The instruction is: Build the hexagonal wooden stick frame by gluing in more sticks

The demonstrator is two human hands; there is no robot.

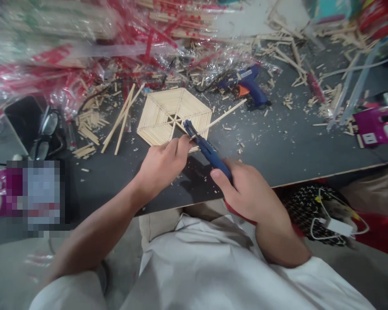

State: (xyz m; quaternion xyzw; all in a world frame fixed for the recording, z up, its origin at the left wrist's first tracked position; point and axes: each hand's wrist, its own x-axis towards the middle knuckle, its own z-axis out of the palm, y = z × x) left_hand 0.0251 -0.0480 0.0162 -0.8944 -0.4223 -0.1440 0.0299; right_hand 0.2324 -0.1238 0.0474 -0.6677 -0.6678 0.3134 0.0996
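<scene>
At centre, pliers [210, 153] seemingly touch stick [228, 113].

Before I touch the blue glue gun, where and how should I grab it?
Probably by the handle, coming from the near right: the glue gun lies on its side, handle pointing that way, while its front end points left. Avoid squeezing the orange trigger.

Muted diffuse light, soft shadow on tabletop [278, 137] between left hand [164, 161] and right hand [250, 189], glare on far-edge plastic wrapping [97, 51], smeared outer areas, pixelated near-left corner
</scene>
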